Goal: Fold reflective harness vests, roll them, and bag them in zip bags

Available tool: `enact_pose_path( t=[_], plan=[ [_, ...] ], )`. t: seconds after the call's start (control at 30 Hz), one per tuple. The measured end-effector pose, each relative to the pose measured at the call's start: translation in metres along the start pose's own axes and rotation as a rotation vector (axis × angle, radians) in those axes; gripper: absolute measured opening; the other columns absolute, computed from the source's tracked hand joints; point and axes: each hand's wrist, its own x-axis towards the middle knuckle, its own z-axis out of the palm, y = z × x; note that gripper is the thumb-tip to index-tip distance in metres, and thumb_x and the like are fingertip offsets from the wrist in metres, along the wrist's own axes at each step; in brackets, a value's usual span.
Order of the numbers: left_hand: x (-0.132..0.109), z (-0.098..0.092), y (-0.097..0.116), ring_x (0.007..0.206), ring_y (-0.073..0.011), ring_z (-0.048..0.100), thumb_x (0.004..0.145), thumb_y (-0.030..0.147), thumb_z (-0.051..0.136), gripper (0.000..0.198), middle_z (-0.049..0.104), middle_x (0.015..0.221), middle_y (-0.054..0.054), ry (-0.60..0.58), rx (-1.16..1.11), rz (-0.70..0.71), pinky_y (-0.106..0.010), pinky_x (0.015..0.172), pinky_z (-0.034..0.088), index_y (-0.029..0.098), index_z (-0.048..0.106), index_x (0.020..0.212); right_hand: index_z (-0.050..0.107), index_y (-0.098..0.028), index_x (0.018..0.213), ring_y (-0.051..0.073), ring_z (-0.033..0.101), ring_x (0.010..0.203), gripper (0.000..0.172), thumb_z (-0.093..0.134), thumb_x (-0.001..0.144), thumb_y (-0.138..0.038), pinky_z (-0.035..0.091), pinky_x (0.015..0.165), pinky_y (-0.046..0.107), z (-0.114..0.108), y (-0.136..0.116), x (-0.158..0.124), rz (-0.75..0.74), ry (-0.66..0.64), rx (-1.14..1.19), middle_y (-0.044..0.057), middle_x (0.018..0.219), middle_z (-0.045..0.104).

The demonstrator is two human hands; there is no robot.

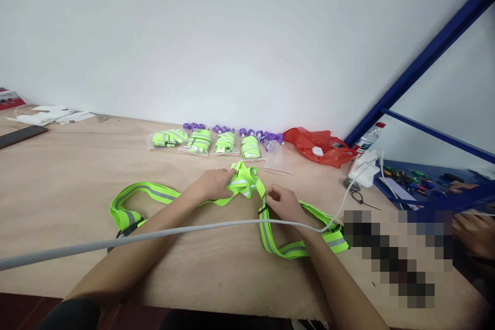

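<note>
A neon yellow-green reflective strap harness (244, 183) with grey stripes lies in front of me, bunched and crossed over itself at the middle. My left hand (214, 185) is closed on the left side of this bunch. My right hand (284, 202) has its fingers curled in a pinch at the strap just above a black slider (263, 210). One loop (149, 190) stretches left to a black buckle (129, 228), partly behind my left forearm. Another loop (284, 251) curves right, passing behind my right forearm.
Several bagged reflective straps (200, 142) line the back, with an empty clear bag (277, 159) beside them. Purple pieces (251, 133) and a red plastic bag (323, 145) stand by the wall. A white cable (185, 231) crosses before my arms. Another person's hand (477, 232) is at right.
</note>
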Motion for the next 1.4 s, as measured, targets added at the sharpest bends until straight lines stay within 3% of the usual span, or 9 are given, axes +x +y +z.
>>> enact_pose_path(
  t=[0.17, 0.27, 0.47, 0.6, 0.83, 0.97, 1.1, 1.23, 1.4],
  plan=[
    [0.006, 0.010, 0.007, 0.096, -0.0336, 0.068, 0.086, 0.029, 0.057, 0.029, 0.072, 0.105, -0.017, 0.079, 0.063, -0.053, -0.037, 0.077, 0.048, 0.018, 0.066, 0.112, 0.058, -0.020, 0.078, 0.018, 0.064, 0.074, 0.023, 0.054, 0.086, -0.042, 0.050, 0.069, 0.029, -0.006, 0.007, 0.002, 0.038, -0.024, 0.309, 0.001, 0.077, 0.068],
    [0.006, 0.007, 0.011, 0.088, -0.0331, 0.069, 0.093, 0.029, 0.047, 0.026, 0.072, 0.097, -0.018, 0.151, 0.056, -0.075, -0.038, 0.074, 0.046, 0.016, 0.067, 0.102, 0.060, -0.020, 0.076, 0.017, 0.061, 0.065, 0.035, 0.058, 0.087, -0.053, 0.047, 0.060, 0.027, -0.002, 0.004, 0.000, 0.062, -0.039, 0.214, 0.000, 0.071, 0.066],
    [-0.003, -0.015, 0.017, 0.082, -0.0304, 0.067, 0.099, 0.033, 0.036, 0.028, 0.071, 0.086, -0.012, 0.343, -0.028, -0.090, -0.035, 0.067, 0.041, 0.018, 0.060, 0.101, 0.067, -0.019, 0.077, 0.020, 0.062, 0.073, 0.017, 0.059, 0.080, -0.034, 0.048, 0.065, 0.029, 0.000, -0.003, -0.002, -0.007, -0.037, 0.187, 0.000, 0.076, 0.069],
    [-0.008, -0.026, 0.015, 0.068, -0.0214, 0.065, 0.098, 0.037, 0.043, 0.018, 0.069, 0.075, -0.002, 0.468, -0.456, -0.029, -0.030, 0.062, 0.040, 0.022, 0.051, 0.105, 0.069, -0.019, 0.093, 0.023, 0.066, 0.086, 0.022, 0.059, 0.078, -0.031, 0.052, 0.081, 0.034, -0.010, -0.008, -0.003, -0.018, -0.030, 0.558, 0.003, 0.091, 0.072],
    [-0.008, -0.034, 0.018, 0.055, -0.0102, 0.051, 0.089, 0.042, 0.061, 0.030, 0.067, 0.076, 0.001, 0.482, -1.216, 0.013, -0.022, 0.054, 0.037, 0.022, 0.049, 0.108, 0.062, -0.021, 0.086, 0.023, 0.064, 0.073, 0.023, 0.060, 0.071, -0.038, 0.052, 0.068, 0.035, -0.028, -0.024, -0.010, 0.015, -0.016, 0.764, 0.005, 0.081, 0.068],
    [-0.010, -0.041, 0.014, 0.051, -0.0078, 0.047, 0.088, 0.049, 0.062, 0.039, 0.065, 0.080, 0.000, 0.520, -1.419, 0.031, -0.019, 0.046, 0.027, 0.023, 0.055, 0.118, 0.058, -0.022, 0.088, 0.017, 0.056, 0.052, 0.027, 0.069, 0.072, -0.042, 0.042, 0.047, 0.028, -0.031, -0.022, -0.011, 0.088, -0.076, 0.932, 0.001, 0.069, 0.062],
    [-0.010, -0.039, 0.006, 0.056, -0.0093, 0.055, 0.089, 0.049, 0.061, 0.042, 0.068, 0.089, -0.004, 0.523, -1.388, 0.048, -0.019, 0.046, 0.032, 0.024, 0.060, 0.122, 0.057, -0.023, 0.098, 0.015, 0.056, 0.050, 0.036, 0.077, 0.073, -0.041, 0.036, 0.045, 0.025, -0.030, -0.017, -0.012, 0.117, -0.109, 1.042, -0.002, 0.066, 0.061],
    [-0.007, -0.032, 0.003, 0.063, -0.0113, 0.061, 0.090, 0.045, 0.060, 0.039, 0.068, 0.093, -0.005, 0.455, -1.233, 0.008, -0.019, 0.048, 0.038, 0.022, 0.064, 0.121, 0.055, -0.025, 0.103, 0.011, 0.045, 0.042, 0.035, 0.073, 0.080, -0.045, 0.036, 0.048, 0.026, -0.028, -0.013, -0.011, 0.096, -0.152, 0.983, -0.006, 0.061, 0.057],
    [-0.008, -0.033, 0.008, 0.075, -0.0160, 0.071, 0.091, 0.049, 0.057, 0.043, 0.068, 0.098, -0.006, 0.454, -1.254, 0.053, -0.021, 0.057, 0.047, 0.023, 0.065, 0.123, 0.062, -0.020, 0.104, 0.013, 0.048, 0.060, 0.036, 0.069, 0.084, -0.049, 0.035, 0.058, 0.025, -0.022, -0.004, -0.007, 0.029, -0.088, 0.538, -0.005, 0.067, 0.054]
  ],
)
